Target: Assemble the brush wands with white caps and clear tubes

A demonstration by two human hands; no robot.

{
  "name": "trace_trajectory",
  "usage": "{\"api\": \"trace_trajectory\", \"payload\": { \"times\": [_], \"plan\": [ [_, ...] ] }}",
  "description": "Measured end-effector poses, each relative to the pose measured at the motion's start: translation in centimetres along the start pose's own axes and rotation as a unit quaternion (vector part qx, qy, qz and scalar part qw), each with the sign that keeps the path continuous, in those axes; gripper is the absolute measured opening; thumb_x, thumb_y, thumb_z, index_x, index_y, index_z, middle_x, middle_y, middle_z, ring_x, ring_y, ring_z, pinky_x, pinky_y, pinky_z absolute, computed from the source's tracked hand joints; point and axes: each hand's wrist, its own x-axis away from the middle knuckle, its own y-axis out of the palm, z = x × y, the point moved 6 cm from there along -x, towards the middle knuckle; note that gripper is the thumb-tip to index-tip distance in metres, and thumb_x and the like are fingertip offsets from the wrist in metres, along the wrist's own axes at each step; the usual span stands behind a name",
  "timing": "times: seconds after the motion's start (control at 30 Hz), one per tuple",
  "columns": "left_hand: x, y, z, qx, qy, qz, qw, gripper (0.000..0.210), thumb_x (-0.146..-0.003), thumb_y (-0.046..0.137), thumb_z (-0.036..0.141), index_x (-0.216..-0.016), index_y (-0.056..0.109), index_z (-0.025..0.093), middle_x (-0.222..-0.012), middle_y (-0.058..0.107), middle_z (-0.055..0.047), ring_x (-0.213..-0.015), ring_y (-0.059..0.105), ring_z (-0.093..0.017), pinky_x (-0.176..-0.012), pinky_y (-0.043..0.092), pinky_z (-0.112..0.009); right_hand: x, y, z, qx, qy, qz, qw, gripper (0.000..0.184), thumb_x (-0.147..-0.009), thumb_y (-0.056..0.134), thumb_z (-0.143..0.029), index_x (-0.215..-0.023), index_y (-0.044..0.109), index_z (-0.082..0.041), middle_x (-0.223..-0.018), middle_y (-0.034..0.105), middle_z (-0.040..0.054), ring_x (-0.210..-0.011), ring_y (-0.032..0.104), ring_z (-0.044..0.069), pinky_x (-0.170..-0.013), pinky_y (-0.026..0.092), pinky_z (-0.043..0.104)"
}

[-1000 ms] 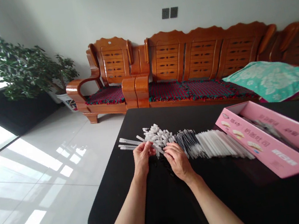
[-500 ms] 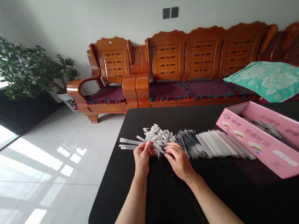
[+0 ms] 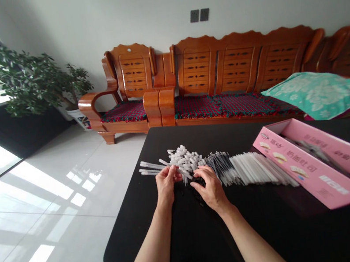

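Rightward of right hand (image 3: 210,190), dark rods (image 3: 221,165), sticks (image 3: 256,167), pink box (image 3: 303,174)

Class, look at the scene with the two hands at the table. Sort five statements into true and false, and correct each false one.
1. The left hand holds a slim white stick. True.
2. The pink box stands to the left of the heap of white pieces. False: the pink box is to the right of the heap of white pieces.
3. The dark rods lie between that heap and the row of pale tubes. True.
4. The table top is white. False: the table top is black.
5. The potted plant stands to the left of the wooden seats in the picture. True.
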Motion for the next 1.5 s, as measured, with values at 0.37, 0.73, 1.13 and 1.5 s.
{"api": "trace_trajectory", "payload": {
  "times": [0.37,0.73,1.13,1.5],
  "plan": [
    [0.08,0.01,0.14,-0.006,-0.002,0.003,1.0,0.04,-0.068,0.078,0.049,-0.075,0.07,0.01,-0.055,0.063,-0.001,-0.05,0.056,-0.011,-0.051,0.048,-0.021,-0.01,-0.07,-0.15,-0.001,0.0,-0.001,1.0,0.007,-0.086,0.064,-0.019,-0.092,0.063,-0.021,-0.099,0.069,0.0095,-0.111,0.057,0.029,-0.098,0.047,0.05],
    [0.01,0.01,0.03,-0.006,-0.007,0.004,1.0,0.04,-0.066,0.079,0.049,-0.073,0.07,0.011,-0.055,0.062,-0.001,-0.05,0.057,-0.011,-0.051,0.049,-0.022,0.08,0.34,0.03,0.002,-0.015,-0.017,1.0,0.008,-0.09,0.057,-0.018,-0.092,0.064,-0.021,-0.098,0.069,0.0094,-0.111,0.057,0.029,-0.099,0.046,0.051],
    [-0.02,-0.05,-0.1,-0.009,-0.008,0.003,1.0,0.041,-0.066,0.079,0.05,-0.073,0.071,0.011,-0.055,0.063,-0.001,-0.049,0.057,-0.011,-0.051,0.048,-0.022,0.04,0.26,-0.1,-0.006,-0.013,-0.022,1.0,0.01,-0.089,0.057,-0.015,-0.086,0.064,-0.022,-0.093,0.07,0.0082,-0.109,0.058,0.028,-0.098,0.047,0.05],
    [-0.06,-0.19,-0.05,-0.005,-0.005,0.011,1.0,0.041,-0.066,0.079,0.05,-0.073,0.07,0.01,-0.056,0.062,-0.001,-0.049,0.056,-0.011,-0.051,0.048,-0.022,0.13,0.32,0.17,-0.003,-0.015,-0.02,1.0,0.01,-0.087,0.058,-0.013,-0.081,0.061,-0.021,-0.09,0.069,0.0078,-0.109,0.057,0.028,-0.096,0.048,0.049]
  ]
}}
